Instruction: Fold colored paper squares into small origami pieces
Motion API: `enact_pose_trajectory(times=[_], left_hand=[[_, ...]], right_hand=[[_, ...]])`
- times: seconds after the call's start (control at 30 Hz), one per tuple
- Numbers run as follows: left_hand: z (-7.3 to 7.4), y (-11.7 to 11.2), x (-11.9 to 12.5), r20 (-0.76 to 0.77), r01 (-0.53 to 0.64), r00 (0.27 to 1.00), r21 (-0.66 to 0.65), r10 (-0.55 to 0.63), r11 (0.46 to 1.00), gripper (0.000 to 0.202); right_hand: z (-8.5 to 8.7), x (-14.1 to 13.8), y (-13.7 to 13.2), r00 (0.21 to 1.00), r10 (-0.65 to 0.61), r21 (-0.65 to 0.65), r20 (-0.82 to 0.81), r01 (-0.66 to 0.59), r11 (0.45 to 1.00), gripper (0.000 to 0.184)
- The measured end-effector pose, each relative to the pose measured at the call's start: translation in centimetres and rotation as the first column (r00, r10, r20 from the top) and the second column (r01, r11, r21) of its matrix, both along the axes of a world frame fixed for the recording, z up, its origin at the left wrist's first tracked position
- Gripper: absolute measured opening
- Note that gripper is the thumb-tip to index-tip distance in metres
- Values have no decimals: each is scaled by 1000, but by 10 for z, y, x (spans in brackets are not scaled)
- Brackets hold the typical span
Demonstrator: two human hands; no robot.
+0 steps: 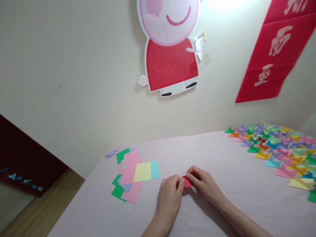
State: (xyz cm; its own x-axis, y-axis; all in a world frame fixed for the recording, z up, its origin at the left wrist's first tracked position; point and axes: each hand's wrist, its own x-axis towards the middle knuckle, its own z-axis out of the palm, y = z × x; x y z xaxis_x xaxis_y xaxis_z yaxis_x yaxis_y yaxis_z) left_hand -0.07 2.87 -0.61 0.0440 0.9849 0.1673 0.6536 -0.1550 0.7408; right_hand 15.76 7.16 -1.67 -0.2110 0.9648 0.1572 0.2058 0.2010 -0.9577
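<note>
A small folded red paper (187, 182) lies on the pale pink table (222, 158), pinched between both hands. My left hand (171, 194) grips its left end with curled fingers. My right hand (201, 181) presses its right side with fingertips together. To the left of my hands is a loose pile of flat coloured paper squares (133, 174) in pink, yellow, light blue and green. A small purple folded piece (110, 153) rests at the table's far left corner.
Several folded paper shapes (281, 151) in many colours cover the table's far right. The wall behind carries a cartoon pig cutout (170, 49) and a red banner (276, 49). The table's left edge drops to a wooden floor (44, 210).
</note>
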Motion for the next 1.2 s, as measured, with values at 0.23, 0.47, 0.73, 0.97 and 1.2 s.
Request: enact_pose_trajectory(times=[0.23,0.47,0.73,0.97,1.2], left_hand=[[-3,-25,-25,-510,476,790,158,-341,865,49],[-5,-14,-31,-638,553,672,95,-376,828,41],[-7,-11,-35,-530,548,722,44,-446,835,50],[-4,-9,-39,-503,578,701,-14,-505,816,53],[-8,-7,-37,-516,580,705,24,-487,814,42]], right_hand=[[-9,2,1,873,-120,280,473,-20,960,9],[-10,11,8,876,-40,247,481,-91,965,12],[14,44,8,833,353,118,427,-438,891,15],[8,44,15,774,364,125,518,-489,863,18],[8,28,16,805,283,103,522,-388,916,15]])
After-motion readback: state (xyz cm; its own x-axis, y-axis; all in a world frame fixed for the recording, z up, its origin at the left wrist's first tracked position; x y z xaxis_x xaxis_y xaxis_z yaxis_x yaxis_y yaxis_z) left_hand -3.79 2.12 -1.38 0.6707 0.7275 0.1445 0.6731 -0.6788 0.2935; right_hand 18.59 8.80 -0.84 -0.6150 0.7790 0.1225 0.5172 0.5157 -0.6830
